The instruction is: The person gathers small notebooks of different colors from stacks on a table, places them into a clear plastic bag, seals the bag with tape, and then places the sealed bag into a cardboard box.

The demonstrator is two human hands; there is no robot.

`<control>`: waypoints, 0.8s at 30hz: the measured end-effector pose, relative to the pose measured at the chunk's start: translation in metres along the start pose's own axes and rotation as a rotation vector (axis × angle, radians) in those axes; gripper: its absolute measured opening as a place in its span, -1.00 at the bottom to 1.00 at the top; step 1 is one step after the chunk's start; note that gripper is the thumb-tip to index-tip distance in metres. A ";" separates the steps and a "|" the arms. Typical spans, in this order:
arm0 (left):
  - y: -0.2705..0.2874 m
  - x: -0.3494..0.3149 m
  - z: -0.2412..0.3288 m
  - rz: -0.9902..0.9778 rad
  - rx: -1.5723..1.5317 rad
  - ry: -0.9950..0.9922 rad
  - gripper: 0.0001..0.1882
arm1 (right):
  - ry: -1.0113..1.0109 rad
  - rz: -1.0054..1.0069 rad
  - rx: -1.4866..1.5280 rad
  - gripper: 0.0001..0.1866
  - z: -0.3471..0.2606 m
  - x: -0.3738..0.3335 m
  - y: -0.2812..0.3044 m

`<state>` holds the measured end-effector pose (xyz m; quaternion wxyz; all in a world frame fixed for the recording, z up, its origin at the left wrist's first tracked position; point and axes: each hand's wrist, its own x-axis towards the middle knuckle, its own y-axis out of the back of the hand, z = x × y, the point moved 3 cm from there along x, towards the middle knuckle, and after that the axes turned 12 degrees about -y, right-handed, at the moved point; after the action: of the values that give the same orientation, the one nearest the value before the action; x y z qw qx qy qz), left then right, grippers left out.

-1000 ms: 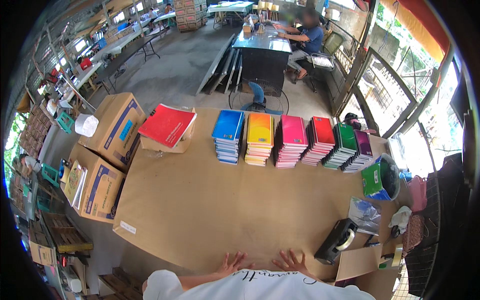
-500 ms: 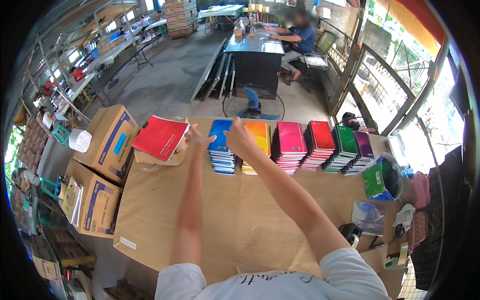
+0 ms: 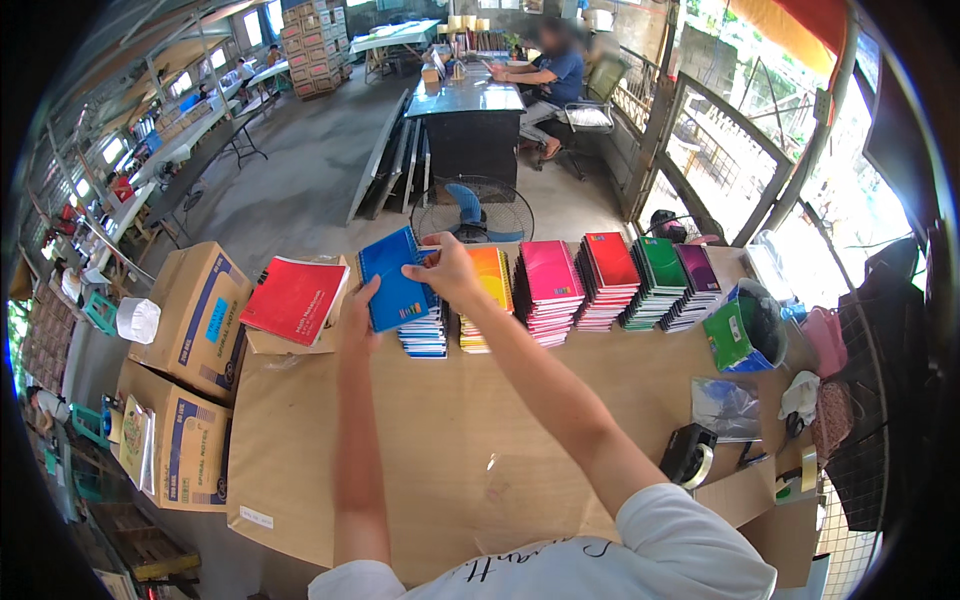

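Note:
A blue spiral notebook is held up and tilted between my two hands, over the stack of blue notebooks. My left hand grips its lower left edge. At its right, spiral side, my right hand pinches it with the thumb on the cover. To the right stand stacks of yellow notebooks, pink notebooks, red notebooks, green notebooks and purple notebooks. Left of my hands, a red-covered book lies on an open carton.
Two cardboard boxes stand left of the brown-covered table. At the right are a green-and-blue bin, a black tape dispenser and a clear plastic sheet. Beyond the table stands a fan; a person sits farther back.
The blue notebook has come up off its stack and tilted to the left. Both hands now hold it; before, they reached around the stack. The whole view has shifted slightly.

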<state>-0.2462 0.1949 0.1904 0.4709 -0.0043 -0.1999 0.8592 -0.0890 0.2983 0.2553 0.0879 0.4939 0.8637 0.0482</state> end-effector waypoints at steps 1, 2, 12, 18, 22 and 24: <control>-0.019 -0.021 0.010 0.015 -0.097 0.057 -0.35 | 0.033 0.075 -0.123 -0.43 0.007 0.006 0.031; -0.034 -0.038 0.010 0.027 -0.198 0.110 -0.40 | 0.059 0.161 -0.255 -0.48 0.015 0.012 0.063; -0.115 -0.120 -0.071 0.077 -0.469 0.210 -0.54 | -0.326 0.697 -0.701 -0.47 0.077 0.036 0.187; -0.121 -0.130 -0.075 -0.016 -0.607 0.204 -0.44 | 0.013 0.396 -0.219 -0.32 0.057 -0.019 0.181; -0.134 -0.141 -0.063 -0.099 -0.735 0.124 -0.30 | 0.062 0.167 -0.309 -0.43 0.059 -0.046 0.135; -0.118 -0.149 -0.075 -0.092 -0.675 0.163 -0.28 | 0.110 0.221 -0.537 -0.46 0.059 -0.034 0.124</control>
<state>-0.0532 0.1556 0.1356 0.4955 -0.2195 -0.4342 0.7196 0.0450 0.3317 0.2219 0.1628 0.5405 0.7646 0.3111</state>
